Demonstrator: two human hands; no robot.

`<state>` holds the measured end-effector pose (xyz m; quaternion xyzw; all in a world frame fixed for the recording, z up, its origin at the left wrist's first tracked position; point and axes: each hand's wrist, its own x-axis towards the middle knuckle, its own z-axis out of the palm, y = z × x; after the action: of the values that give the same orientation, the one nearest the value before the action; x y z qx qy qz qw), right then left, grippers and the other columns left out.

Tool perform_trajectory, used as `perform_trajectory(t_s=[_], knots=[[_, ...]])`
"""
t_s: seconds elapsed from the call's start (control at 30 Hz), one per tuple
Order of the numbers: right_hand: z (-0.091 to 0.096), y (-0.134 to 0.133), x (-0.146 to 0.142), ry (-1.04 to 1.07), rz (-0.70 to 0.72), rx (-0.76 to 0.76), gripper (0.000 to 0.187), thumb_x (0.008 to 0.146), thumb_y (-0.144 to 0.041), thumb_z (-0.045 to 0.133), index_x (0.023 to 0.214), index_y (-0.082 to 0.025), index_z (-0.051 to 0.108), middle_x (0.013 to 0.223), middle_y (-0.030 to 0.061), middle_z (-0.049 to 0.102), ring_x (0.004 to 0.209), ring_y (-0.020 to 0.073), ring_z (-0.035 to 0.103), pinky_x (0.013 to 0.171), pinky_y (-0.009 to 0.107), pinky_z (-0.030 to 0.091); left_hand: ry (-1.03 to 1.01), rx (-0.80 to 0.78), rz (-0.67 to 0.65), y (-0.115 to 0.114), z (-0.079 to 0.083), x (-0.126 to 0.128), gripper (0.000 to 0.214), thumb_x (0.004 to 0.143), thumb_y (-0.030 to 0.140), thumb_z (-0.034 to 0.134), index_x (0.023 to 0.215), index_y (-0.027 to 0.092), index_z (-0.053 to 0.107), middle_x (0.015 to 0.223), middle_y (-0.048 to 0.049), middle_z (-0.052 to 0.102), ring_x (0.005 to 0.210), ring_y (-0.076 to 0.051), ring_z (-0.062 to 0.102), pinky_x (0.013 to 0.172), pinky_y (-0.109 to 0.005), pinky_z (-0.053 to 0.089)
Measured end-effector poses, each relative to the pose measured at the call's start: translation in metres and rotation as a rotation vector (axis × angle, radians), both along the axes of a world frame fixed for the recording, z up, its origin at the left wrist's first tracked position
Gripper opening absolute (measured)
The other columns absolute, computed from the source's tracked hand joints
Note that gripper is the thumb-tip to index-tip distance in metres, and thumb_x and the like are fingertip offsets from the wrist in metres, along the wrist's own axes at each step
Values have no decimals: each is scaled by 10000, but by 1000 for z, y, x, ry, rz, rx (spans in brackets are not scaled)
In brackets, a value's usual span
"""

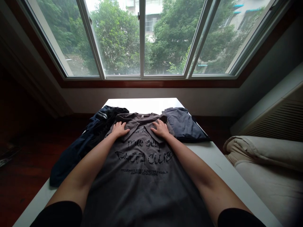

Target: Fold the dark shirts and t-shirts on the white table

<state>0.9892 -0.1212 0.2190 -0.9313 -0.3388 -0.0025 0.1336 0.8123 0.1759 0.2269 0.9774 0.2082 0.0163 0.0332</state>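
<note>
A dark grey T-shirt [142, 192] with black lettering lies spread on the white table, its collar toward the window. Both sleeves are folded inward over the upper chest. My left hand [120, 129] rests flat with fingers apart on the left folded sleeve near the shoulder. On the right folded sleeve, my right hand [160, 128] presses down, also with its fingers spread. Neither hand grips the cloth. The shirt's lower end runs out of view at the bottom.
Dark blue and black clothes [78, 151] lie heaped along the table's left side. Folded grey-blue clothes [186, 124] sit at the right. Around the white table [227, 176] are a window [142, 37] ahead and a cream padded seat [267, 170] at the right.
</note>
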Motion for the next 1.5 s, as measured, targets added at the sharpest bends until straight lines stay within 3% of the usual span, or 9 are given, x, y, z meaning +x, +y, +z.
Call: perform_trajectory(t_s=[0.17,0.33,0.5,0.77,0.9,1.07,1.2,1.3,1.5], knots=[[6,-8,17,-140,-92,43,532,1017,-499,464,1462,-225,566,1626,141,381,1480,300,332,1213,440,248,-189,97,-81,7,-3,11,661,986,564,446,1540,205,473,1671,-142,331,1545,-336,251,1258,-490,169],[0,-5,31,-21,-64,-157,670,1005,-633,408,1557,-258,463,1679,149,292,1533,357,235,1230,543,144,-55,-59,24,27,-16,38,786,981,649,371,1646,239,290,1732,-123,184,1562,-382,218,1240,-573,194],[-2,3,46,57,-59,-222,779,994,-725,309,1639,-288,316,1729,125,159,1579,352,119,1248,553,50,-14,-100,53,38,-17,57,815,971,690,328,1651,243,278,1744,-120,127,1589,-379,133,1251,-594,138],[14,-1,37,50,20,-134,701,1031,-617,384,1611,-225,392,1706,132,246,1565,330,198,1256,529,115,-2,-111,-10,20,3,39,727,1016,609,352,1618,202,344,1724,-155,198,1579,-379,161,1244,-605,137],[32,-30,-1,-88,141,93,525,1038,-455,442,1465,-183,580,1592,116,464,1482,269,371,1239,420,235,-72,-70,-201,5,17,-14,580,1013,500,446,1510,209,511,1665,-112,357,1539,-318,271,1265,-507,196],[44,-127,-77,-61,136,297,389,1005,-428,453,1186,-213,722,1283,99,694,1226,274,594,1072,373,428,-215,-76,-342,-19,46,-142,465,979,440,501,1372,231,636,1472,-82,555,1385,-293,462,1227,-426,321],[36,-212,-145,107,-32,153,356,974,-528,460,992,-270,705,911,63,722,800,250,655,733,364,466,-254,-80,-120,-41,61,-253,398,996,467,444,1245,245,662,1242,-92,656,1193,-302,591,1093,-422,439],[30,-251,-194,92,-194,30,382,889,-649,558,762,-291,596,791,78,668,747,276,620,641,371,407,-286,-78,105,-53,53,-317,403,981,504,433,1193,226,633,1141,-101,675,1064,-313,635,965,-421,493],[34,-268,-274,220,-140,91,321,788,-572,680,666,-319,526,809,101,645,797,310,602,707,433,436,-261,-180,194,-58,31,-371,402,919,522,431,1054,236,678,1143,-130,686,1087,-357,618,997,-472,461]])
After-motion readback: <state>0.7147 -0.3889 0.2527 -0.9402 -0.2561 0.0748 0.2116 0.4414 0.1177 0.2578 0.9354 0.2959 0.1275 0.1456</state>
